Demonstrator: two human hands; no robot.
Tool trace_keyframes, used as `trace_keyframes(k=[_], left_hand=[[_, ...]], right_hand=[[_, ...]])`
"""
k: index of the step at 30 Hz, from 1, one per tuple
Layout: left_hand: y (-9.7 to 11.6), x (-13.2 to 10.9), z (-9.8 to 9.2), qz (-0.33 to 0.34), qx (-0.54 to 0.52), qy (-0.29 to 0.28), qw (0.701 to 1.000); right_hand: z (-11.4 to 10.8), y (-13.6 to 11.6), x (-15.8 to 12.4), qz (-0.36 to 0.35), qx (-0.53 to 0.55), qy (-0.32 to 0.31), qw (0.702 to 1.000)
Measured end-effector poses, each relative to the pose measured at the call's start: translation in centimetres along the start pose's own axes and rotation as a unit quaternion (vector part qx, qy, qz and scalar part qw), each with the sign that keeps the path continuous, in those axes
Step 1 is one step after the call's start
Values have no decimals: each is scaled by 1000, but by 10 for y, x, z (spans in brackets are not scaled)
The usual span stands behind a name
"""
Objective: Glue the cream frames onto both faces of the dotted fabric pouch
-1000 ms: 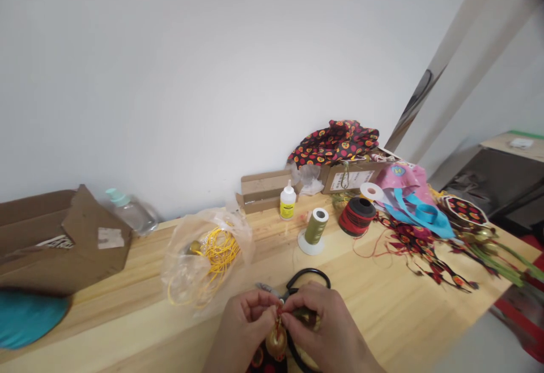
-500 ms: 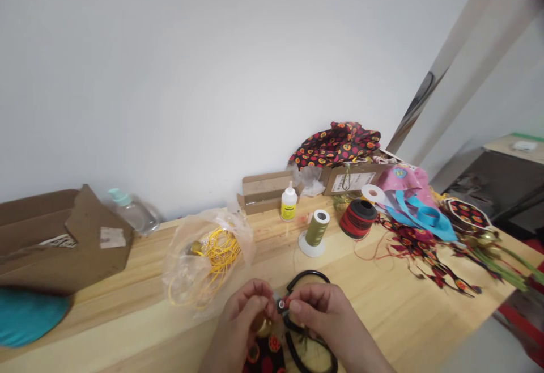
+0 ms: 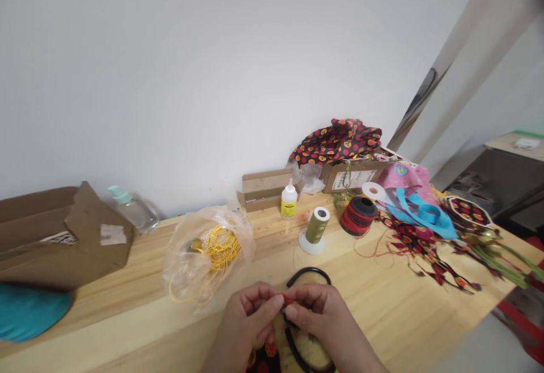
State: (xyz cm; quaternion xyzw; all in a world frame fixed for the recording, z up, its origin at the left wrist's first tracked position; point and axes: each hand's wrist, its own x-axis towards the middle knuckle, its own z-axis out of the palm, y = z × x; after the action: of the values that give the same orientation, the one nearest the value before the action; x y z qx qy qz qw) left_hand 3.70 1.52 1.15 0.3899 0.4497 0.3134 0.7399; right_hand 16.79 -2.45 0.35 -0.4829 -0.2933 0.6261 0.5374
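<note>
Our left hand (image 3: 250, 317) and right hand (image 3: 318, 312) come together over the counter (image 3: 382, 327), thumbs and fingers pinching a small red piece (image 3: 288, 299) — it sits between our fingertips. Below our left, patterned cloth (image 3: 267, 360) shows, partly hidden; black handles (image 3: 311, 270) curve near our right. Beyond stand a green thread spool (image 3: 317, 227) and a white bottle (image 3: 289, 198).

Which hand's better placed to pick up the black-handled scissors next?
Right, I'd judge: the black-handled scissors show close beside the right hand, farther from the left hand. Both hands seem to pinch the red cord, so the right may need to release it first.
</note>
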Motion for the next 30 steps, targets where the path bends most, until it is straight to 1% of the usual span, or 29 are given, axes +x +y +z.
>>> trace_keyframes(k=[3, 6, 12, 17, 23, 26, 28, 30], left_hand=[[5, -2, 0, -18, -59, -12, 998], [9, -3, 1, -39, -107, -27, 993], [8, -4, 0, -60, -141, -35, 988], [10, -6, 0, -81, -185, -47, 978], [10, -7, -3, -109, -237, -91, 961], [8, -8, -5, -124, -252, -108, 954], [9, -8, -5, -128, -249, -116, 953], [11, -9, -4, -117, -237, -122, 957]], right_hand=[[-2, 2, -1, 3, 1, -12, 1000], [-1, 1, -3, -9, -38, -12, 999], [3, -5, -7, -27, -85, -18, 996], [2, -5, -9, -35, -82, 8, 996], [4, -2, -8, -60, -100, 30, 993], [4, 4, -7, -81, -110, 35, 990], [3, 7, -6, -113, -116, 41, 986], [2, 7, -8, -149, -131, 43, 979]])
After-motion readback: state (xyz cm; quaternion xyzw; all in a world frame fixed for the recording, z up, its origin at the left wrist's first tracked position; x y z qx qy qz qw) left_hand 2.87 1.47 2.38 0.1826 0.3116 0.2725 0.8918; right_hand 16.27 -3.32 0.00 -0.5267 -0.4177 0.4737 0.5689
